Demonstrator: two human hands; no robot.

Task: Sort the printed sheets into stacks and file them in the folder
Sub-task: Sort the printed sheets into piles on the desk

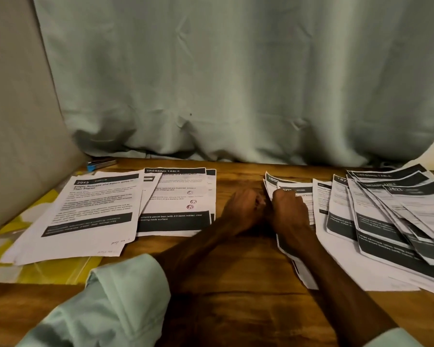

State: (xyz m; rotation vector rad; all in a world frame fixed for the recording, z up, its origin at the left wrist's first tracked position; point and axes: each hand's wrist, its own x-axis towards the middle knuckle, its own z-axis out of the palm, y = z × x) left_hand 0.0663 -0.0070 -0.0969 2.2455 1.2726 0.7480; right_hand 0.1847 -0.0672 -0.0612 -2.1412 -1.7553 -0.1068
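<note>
White printed sheets with black bands (95, 209) lie fanned in stacks across the brown wooden table (241, 176). The right hand (288, 211) grips the middle stack (300, 194) at its left edge. The left hand (243, 206) is curled beside it; I cannot tell whether it holds anything.

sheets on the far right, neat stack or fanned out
Fanned out: the far-right sheets overlap at different angles, with several dark headers showing at once.

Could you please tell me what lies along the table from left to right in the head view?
Yellow folder → stack headed 2945 → stack headed DRESSING TABLE → left hand → right hand, gripping a small pile → fanned sheets.
</note>
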